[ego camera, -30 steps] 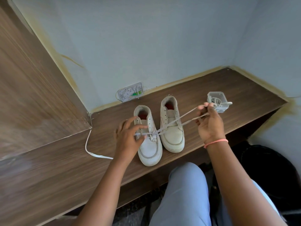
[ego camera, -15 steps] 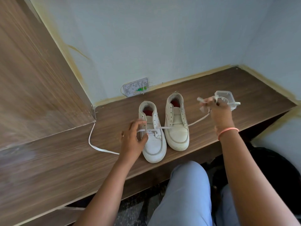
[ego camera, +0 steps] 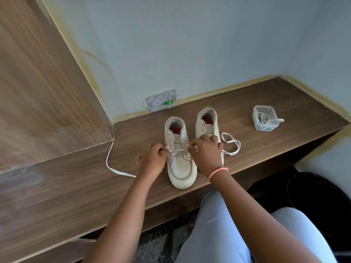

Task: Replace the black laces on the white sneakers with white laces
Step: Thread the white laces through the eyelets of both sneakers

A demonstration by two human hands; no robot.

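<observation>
From the head camera, two white leather sneakers sit side by side on the brown wood-grain shelf (ego camera: 256, 103), toes toward the person. Take the left white sneaker (ego camera: 180, 166) as the marker: the left hand (ego camera: 152, 158) is pressed against its left side, fingers curled and pinching the flat white lace (ego camera: 178, 151) where it crosses the lowest eyelets. The right hand (ego camera: 206, 153) comes in from the sneaker's right, its fingers bunched together on the same lace at the opposite eyelet row, and it covers much of the right white sneaker (ego camera: 207, 124) standing just beside. One free end of the lace trails out on the shelf left of the marker sneaker, the other lies in a loop to its right, past the second sneaker. Well off to the right of the marker sneaker stands a small clear plastic tub (ego camera: 264, 118) with another pale lace coiled inside, one end draped over its rim. Behind the marker sneaker, a white wall socket plate (ego camera: 161, 100) sits low on the wall.
</observation>
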